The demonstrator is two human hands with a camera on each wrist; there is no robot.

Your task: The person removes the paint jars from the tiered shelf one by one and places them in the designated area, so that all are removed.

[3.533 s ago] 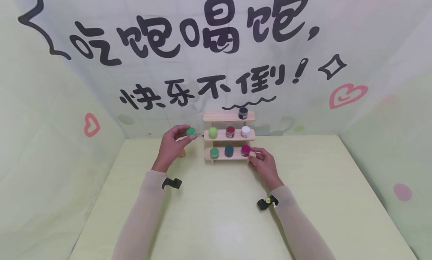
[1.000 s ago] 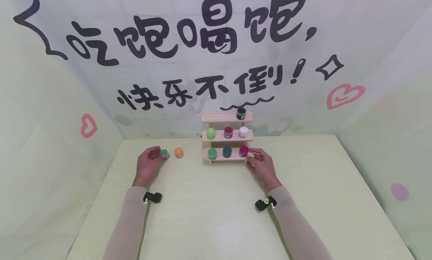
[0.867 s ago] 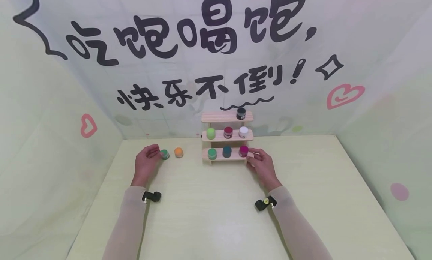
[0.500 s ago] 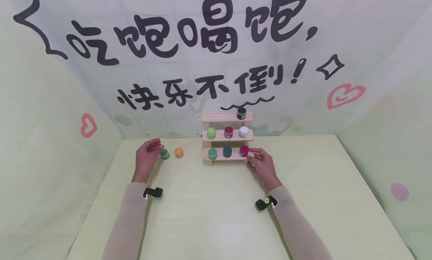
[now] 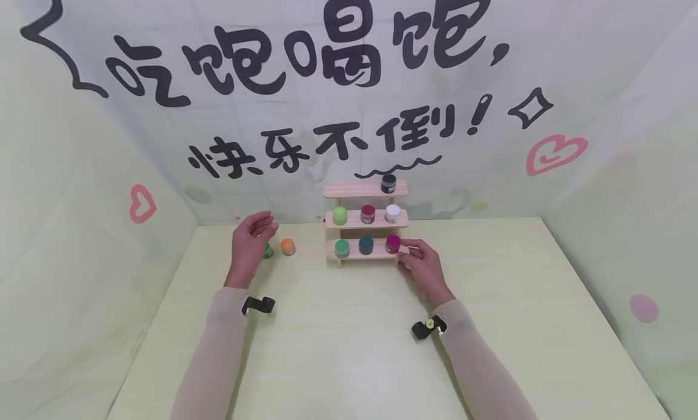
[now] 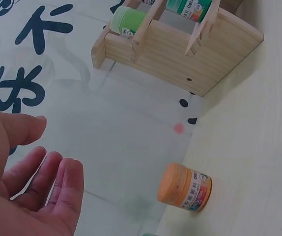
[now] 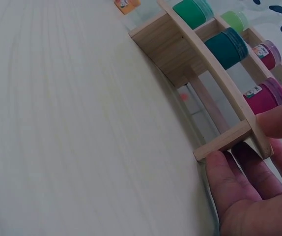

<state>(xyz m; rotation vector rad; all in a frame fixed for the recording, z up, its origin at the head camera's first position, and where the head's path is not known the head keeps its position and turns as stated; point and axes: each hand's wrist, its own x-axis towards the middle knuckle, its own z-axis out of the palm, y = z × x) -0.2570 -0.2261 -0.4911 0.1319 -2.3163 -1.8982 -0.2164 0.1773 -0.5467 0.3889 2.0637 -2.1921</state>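
Three-tier wooden rack (image 5: 357,190) gripped by right hand (image 5: 425,267), left hand (image 5: 249,247) held relaxed, green paint jar (image 5: 268,251) partly hidden by it.

Left hand (image 6: 38,189) well apart from wooden rack (image 6: 165,61), thumb apart from loosely bent fingers; 1 orange jar (image 6: 184,188) on tabletop (image 6: 254,162) near rack; light-green jar (image 6: 126,20) and green jar (image 6: 186,7) on rack's tiers.

Seven jars (image 5: 366,245) on a rack (image 5: 354,190), two jars (image 5: 288,246) on the table (image 5: 338,341) left of it, backdrop (image 5: 463,83) behind
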